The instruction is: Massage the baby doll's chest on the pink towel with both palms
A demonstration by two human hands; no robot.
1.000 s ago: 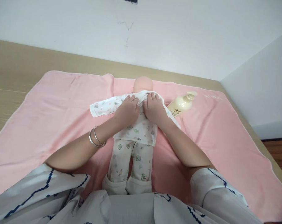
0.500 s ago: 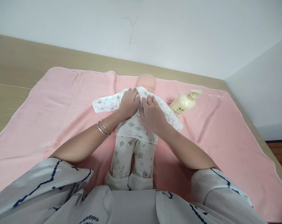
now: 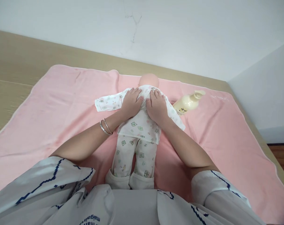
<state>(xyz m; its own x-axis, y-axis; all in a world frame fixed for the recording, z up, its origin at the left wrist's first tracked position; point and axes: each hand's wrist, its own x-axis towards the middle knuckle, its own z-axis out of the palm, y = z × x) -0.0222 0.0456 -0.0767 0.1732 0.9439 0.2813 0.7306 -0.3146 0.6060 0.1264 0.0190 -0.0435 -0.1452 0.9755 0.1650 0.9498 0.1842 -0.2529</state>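
Note:
A baby doll (image 3: 149, 80) lies on a pink blanket, its head toward the wall and its face not visible. It wears a white printed top (image 3: 139, 127) and matching printed trousers (image 3: 124, 153) with white cuffs at the feet. My left hand (image 3: 132, 103) rests flat on the left side of the top's upper part, fingers stretched out. Beside it, my right hand (image 3: 157, 107) lies flat on the right side, fingers extended toward the doll's head. A narrow strip of fabric shows between the two hands. Neither hand grips anything.
The pink blanket (image 3: 214, 150) covers much of a tan surface (image 3: 12, 59). A pale yellow pump bottle (image 3: 188, 103) lies tilted beside the doll's right-hand sleeve. Behind the surface rises a white wall (image 3: 191, 34) with a crack, meeting another wall at the right.
My right hand has slid slightly right and up across the top, widening the gap between my hands. My left hand stays nearly in place. The view has shifted a little.

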